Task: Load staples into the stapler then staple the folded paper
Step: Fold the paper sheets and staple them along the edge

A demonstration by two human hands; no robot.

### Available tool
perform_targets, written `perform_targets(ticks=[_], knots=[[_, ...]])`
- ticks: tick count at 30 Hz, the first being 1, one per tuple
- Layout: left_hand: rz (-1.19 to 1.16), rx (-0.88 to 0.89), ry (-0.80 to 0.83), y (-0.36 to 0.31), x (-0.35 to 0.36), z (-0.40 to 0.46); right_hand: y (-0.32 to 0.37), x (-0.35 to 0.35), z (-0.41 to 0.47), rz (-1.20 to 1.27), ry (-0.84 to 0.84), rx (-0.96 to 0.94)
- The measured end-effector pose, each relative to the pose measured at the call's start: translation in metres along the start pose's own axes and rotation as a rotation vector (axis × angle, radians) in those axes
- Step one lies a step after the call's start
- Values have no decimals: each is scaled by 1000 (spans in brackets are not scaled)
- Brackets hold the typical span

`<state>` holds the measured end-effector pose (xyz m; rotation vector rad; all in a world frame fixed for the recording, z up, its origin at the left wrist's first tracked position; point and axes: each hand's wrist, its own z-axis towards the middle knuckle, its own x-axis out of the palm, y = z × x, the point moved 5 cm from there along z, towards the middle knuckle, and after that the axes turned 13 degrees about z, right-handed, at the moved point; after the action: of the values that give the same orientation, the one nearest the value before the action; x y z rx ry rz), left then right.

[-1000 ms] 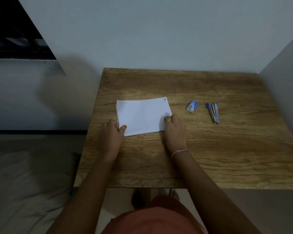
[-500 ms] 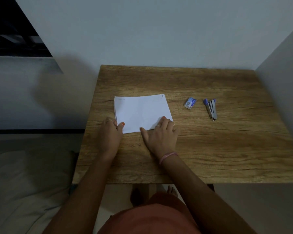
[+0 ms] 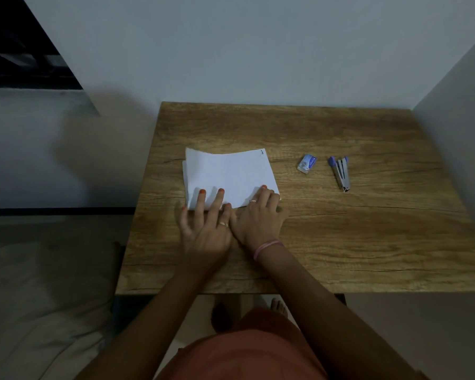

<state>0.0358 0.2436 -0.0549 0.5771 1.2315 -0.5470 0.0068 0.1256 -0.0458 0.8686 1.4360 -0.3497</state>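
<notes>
A folded white paper (image 3: pixel 231 174) lies on the wooden table (image 3: pixel 340 229), left of centre. My left hand (image 3: pixel 206 223) presses its near left edge with straight, spread fingers. My right hand (image 3: pixel 261 215) rests flat on the near right corner of the paper, touching the left hand. The paper's far left corner lifts slightly. A small blue-and-white staple box (image 3: pixel 307 163) lies to the right of the paper. Further right lies a slim blue-and-grey stapler (image 3: pixel 340 173), pointing toward me. Neither hand touches them.
The table stands in a corner, with a white wall (image 3: pixel 258 50) behind and another wall (image 3: pixel 461 133) on the right. A pale mattress or floor cover (image 3: pixel 39 283) lies to the left. My bare feet (image 3: pixel 279 307) show under the near edge.
Both hands slid along the paper's near edge and came together. The left hand's fingers now lie spread on the sheet, and the paper's far left corner has lifted.
</notes>
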Motion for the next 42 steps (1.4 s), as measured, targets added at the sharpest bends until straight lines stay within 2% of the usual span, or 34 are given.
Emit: perform_targets(ticks=[4,8,14,22,27,34,38,42], knots=[[56,-85,107,-1,9,-7,-1,-2,0,18,-20,11],[80,-97,161,5,10,-5,0,0,0,30,11,24],[-91,-280,262,18,6,-8,-14,3,5,92,28,53],[-153,-330,268,46,-1,-17,-41,-9,12,163,-41,72],[-263,-406,216,48,2,-20,-76,-22,21,228,-178,133],[-319,-411,213,51,11,-21,-92,-30,26,332,-309,171],[-314,-420,190,52,10,-19,-88,-34,38,435,-224,141],[-299,-404,124,43,1,-13,-70,-29,43,561,-60,160]])
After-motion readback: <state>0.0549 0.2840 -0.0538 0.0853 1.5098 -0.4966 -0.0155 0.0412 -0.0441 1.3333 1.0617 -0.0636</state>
